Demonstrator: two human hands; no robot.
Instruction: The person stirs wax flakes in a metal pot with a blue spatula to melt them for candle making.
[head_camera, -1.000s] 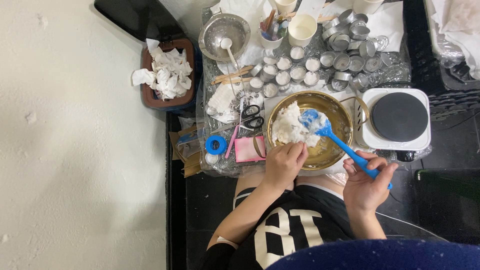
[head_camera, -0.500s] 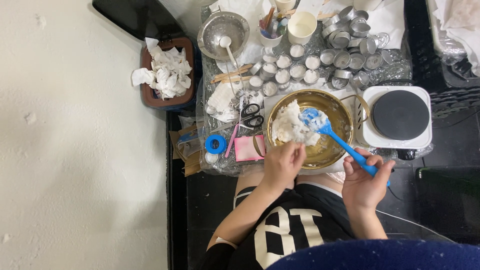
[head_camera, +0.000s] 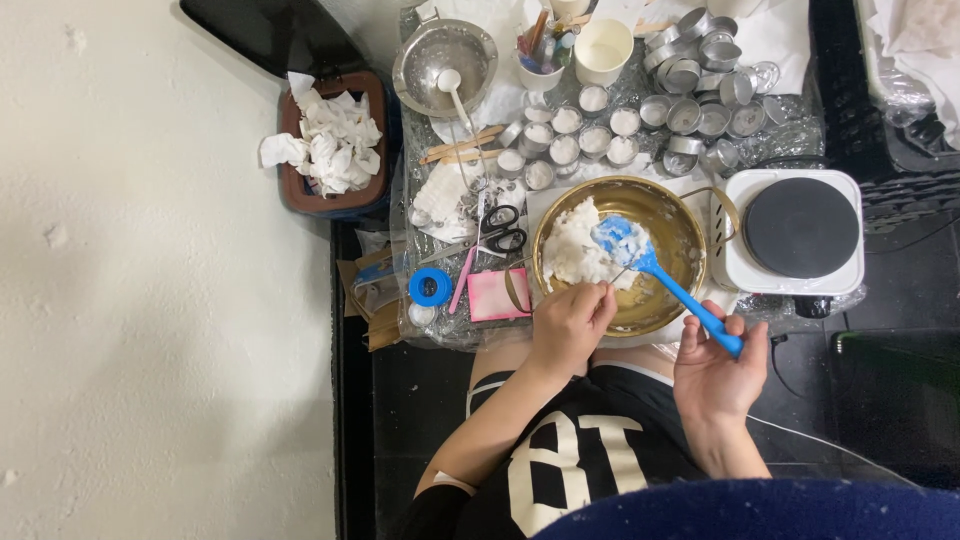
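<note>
Your right hand grips the blue spatula, its blade in the white wax inside the brass bowl on the desk. Your left hand pinches a thin metal tool at the bowl's near rim.

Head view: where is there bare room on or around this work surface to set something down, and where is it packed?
Free: the hot plate top, and pale floor left of the tissue bin. Crowded: small tins and filled cups behind the brass bowl; scissors, tape roll and pink pad fill its left side.
</note>
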